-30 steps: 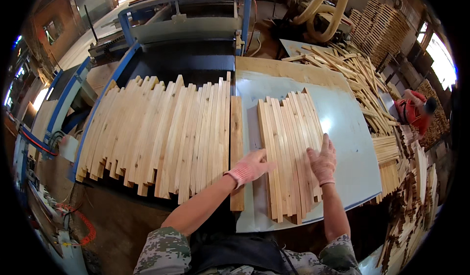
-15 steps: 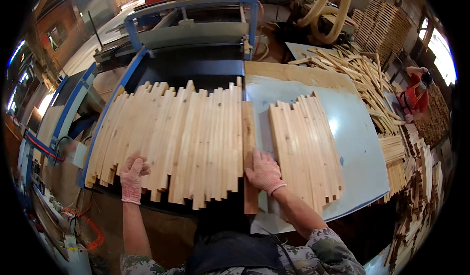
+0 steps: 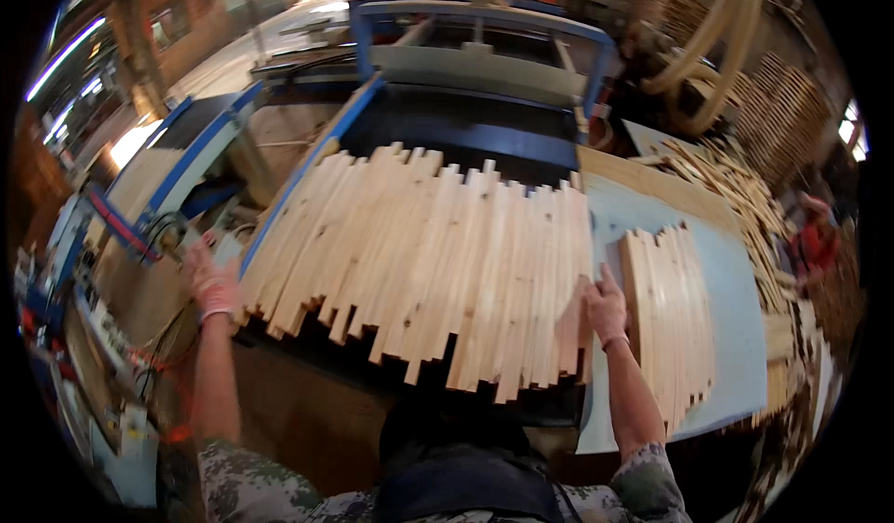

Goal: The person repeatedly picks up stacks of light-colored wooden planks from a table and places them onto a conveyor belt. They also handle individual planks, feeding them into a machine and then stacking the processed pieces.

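With the gloved left hand (image 3: 210,284) and gloved right hand (image 3: 605,306) only pressing flat, grasping nothing, on the wide row of pale wooden slats (image 3: 428,258), its uneven overhanging ends risk fanning apart or sliding off the blue machine bed (image 3: 466,136)

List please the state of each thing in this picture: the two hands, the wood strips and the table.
Left hand: gloved, at the left edge of the wide row.
Right hand: gloved, flat against the right edge of the wide row.
Wide row of strips: side by side, near ends uneven.
Small stack of strips: lying flat on the table.
Pale blue table: partly covered.
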